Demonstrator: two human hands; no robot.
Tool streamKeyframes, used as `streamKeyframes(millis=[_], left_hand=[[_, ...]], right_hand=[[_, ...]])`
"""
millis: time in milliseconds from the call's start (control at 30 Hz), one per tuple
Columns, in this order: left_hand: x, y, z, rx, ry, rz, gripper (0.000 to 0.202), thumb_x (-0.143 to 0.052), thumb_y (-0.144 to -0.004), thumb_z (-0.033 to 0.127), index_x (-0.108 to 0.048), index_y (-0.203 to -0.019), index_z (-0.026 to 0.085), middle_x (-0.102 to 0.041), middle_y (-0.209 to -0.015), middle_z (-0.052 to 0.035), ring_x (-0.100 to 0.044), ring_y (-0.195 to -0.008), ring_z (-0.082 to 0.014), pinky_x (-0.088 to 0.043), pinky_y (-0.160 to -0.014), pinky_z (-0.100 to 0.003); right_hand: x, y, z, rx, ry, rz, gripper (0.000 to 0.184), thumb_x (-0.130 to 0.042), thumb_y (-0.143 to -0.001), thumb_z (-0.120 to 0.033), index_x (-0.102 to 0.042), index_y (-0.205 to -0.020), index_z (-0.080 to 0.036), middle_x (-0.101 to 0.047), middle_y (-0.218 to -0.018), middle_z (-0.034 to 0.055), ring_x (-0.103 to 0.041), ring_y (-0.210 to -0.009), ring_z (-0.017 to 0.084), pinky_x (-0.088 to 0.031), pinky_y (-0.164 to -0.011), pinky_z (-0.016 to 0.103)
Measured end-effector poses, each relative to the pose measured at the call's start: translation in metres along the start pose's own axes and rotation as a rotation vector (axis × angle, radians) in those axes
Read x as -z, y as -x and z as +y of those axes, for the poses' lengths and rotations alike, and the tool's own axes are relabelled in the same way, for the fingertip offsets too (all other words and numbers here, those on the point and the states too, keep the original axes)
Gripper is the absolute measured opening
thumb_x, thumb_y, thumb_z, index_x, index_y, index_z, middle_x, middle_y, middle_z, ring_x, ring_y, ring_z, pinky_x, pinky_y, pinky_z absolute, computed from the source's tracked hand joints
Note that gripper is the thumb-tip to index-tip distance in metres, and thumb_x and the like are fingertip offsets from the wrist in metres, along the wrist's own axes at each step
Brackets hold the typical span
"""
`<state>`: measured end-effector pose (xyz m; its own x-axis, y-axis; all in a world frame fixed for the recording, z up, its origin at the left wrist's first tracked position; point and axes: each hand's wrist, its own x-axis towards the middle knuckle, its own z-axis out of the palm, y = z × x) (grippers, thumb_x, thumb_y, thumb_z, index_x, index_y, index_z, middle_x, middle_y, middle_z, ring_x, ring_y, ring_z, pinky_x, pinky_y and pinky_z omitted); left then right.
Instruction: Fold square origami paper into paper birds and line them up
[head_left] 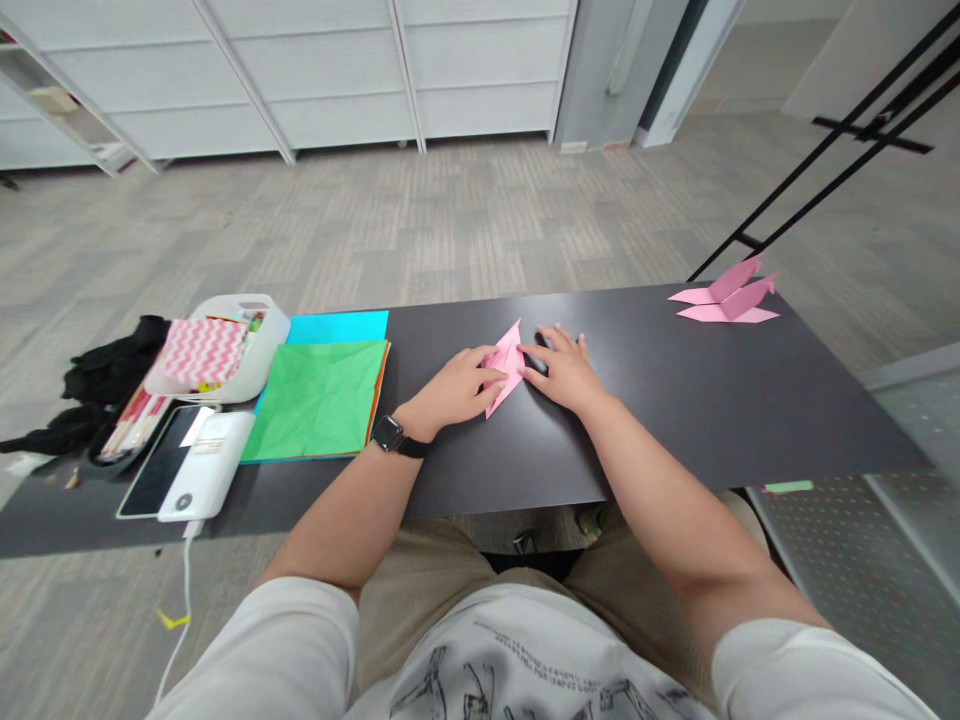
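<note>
A small folded piece of pink origami paper (511,358), pointed at its top and bottom, lies on the dark table in front of me. My left hand (461,388), with a black watch on the wrist, rests its outstretched fingers on the paper's left part and hides some of it. From the other side, my right hand (564,370) touches the paper's right edge with thumb and fingertips; its fingers are spread. Two finished-looking pink paper birds (731,295) stand close together at the table's far right.
Left of my hands lies a stack of green paper (319,395) on blue sheets (352,325). Further left are a white basket (262,365), a phone (154,475), a white power bank (208,470) with a cable, and black cloth-like items (112,365). The table's (675,420) near edge is at my lap.
</note>
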<state>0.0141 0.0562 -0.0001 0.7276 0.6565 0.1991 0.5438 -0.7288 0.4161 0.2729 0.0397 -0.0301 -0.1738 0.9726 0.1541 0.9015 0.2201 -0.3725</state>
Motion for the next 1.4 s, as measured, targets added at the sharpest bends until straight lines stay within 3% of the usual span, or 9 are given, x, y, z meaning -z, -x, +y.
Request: streamKeyframes(millis=[167,300,400,633,933,1167,1400], left_hand=[[0.003,0.0,0.008,-0.008,-0.017,-0.024,0.037,-0.049,-0.109,0.03,-0.082,-0.126,0.027,-0.057,-0.158,-0.0109,-0.057,-0.141,-0.0298,-0.043,-0.125,-0.054],[0.002,0.001,0.016,0.014,-0.073,-0.007,0.036,-0.051,-0.108,0.033,-0.082,-0.126,0.027,-0.052,-0.163,-0.0115,-0.06,-0.134,-0.033,-0.045,-0.121,-0.057],[0.001,0.001,0.02,0.021,-0.104,-0.012,0.037,-0.051,-0.108,0.033,-0.082,-0.127,0.026,-0.052,-0.164,-0.0123,-0.059,-0.136,-0.0344,-0.045,-0.121,-0.058],[0.001,0.001,0.021,0.011,-0.104,0.003,0.036,-0.05,-0.108,0.029,-0.083,-0.123,0.025,-0.053,-0.163,-0.0112,-0.056,-0.141,-0.0339,-0.044,-0.123,-0.057],[0.0,0.0,0.022,-0.019,-0.136,-0.012,0.04,-0.045,-0.111,0.031,-0.081,-0.123,0.019,-0.052,-0.164,-0.0158,-0.058,-0.142,-0.0349,-0.046,-0.123,-0.056],[0.003,-0.002,0.024,0.0,-0.129,-0.014,0.044,-0.044,-0.108,0.021,-0.06,-0.15,0.018,-0.053,-0.163,-0.0163,-0.058,-0.144,-0.0299,-0.047,-0.124,-0.051],[0.001,-0.001,0.02,0.021,-0.1,-0.007,0.042,-0.044,-0.105,0.015,-0.059,-0.144,0.016,-0.055,-0.159,-0.0164,-0.059,-0.144,-0.0288,-0.049,-0.124,-0.048]], right_hand=[[-0.004,-0.003,-0.001,-0.056,0.001,0.113,0.034,-0.068,-0.1,-0.044,-0.077,-0.131,-0.034,-0.054,-0.162,0.0112,-0.038,-0.158,0.043,-0.025,-0.127,0.077],[-0.003,-0.005,-0.002,0.001,-0.076,0.133,0.019,-0.068,-0.099,-0.036,-0.081,-0.112,-0.032,-0.067,-0.14,0.0105,-0.058,-0.136,0.035,-0.044,-0.119,0.061],[-0.002,-0.004,-0.002,0.032,-0.106,0.099,0.017,-0.067,-0.099,-0.034,-0.081,-0.108,-0.03,-0.072,-0.124,0.0095,-0.063,-0.124,0.032,-0.05,-0.112,0.053],[0.001,0.003,-0.006,0.081,-0.09,0.051,0.022,-0.07,-0.098,-0.038,-0.077,-0.116,-0.029,-0.069,-0.126,0.0099,-0.063,-0.125,0.032,-0.048,-0.115,0.05],[0.003,0.012,-0.006,0.114,-0.056,-0.002,0.047,-0.079,-0.092,-0.053,-0.07,-0.129,-0.026,-0.062,-0.143,0.0132,-0.058,-0.137,0.035,-0.044,-0.121,0.054],[0.004,0.016,-0.009,0.122,-0.045,-0.044,0.059,-0.079,-0.089,-0.058,-0.065,-0.135,-0.025,-0.057,-0.149,0.0157,-0.053,-0.143,0.04,-0.034,-0.127,0.067],[0.005,0.019,-0.012,0.108,-0.021,-0.08,0.07,-0.079,-0.087,-0.061,-0.061,-0.141,-0.022,-0.053,-0.157,0.0195,-0.046,-0.151,0.043,-0.027,-0.13,0.071]])
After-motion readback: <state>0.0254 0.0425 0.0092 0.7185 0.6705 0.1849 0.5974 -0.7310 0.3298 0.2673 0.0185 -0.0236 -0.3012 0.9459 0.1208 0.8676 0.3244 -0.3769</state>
